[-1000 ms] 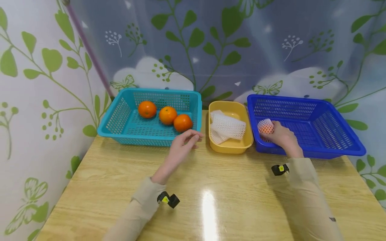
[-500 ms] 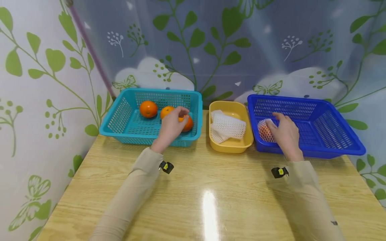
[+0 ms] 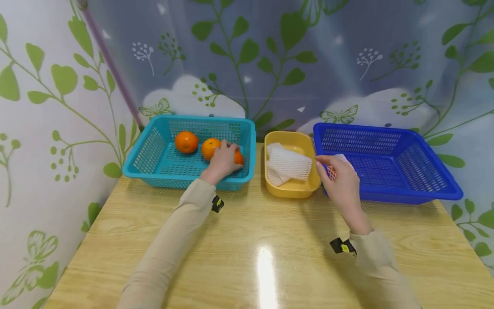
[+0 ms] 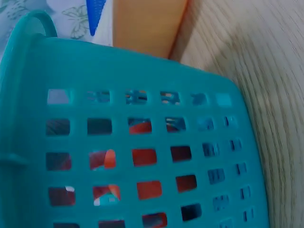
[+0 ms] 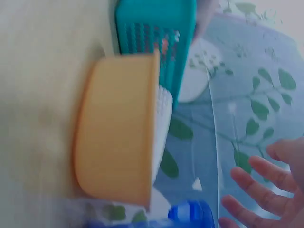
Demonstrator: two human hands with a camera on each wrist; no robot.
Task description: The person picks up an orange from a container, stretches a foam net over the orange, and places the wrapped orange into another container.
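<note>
In the head view, my left hand reaches into the teal basket and grips the rightmost orange, covering most of it. Two more oranges lie there: one right beside this hand, another orange farther left. The left wrist view mostly shows the basket's slotted wall, with orange skin behind its holes. My right hand hovers above the left end of the blue basket, fingers apart and holding nothing. Partly hidden behind it sits a fruit in white foam netting.
Between the two baskets stands a yellow bin holding white foam net sleeves. All three containers stand along the back of the wooden table, against a printed curtain.
My left hand has moved left into the teal basket and onto the rightmost orange. My right hand has let go of the netted fruit and shifted left toward the yellow bin.
</note>
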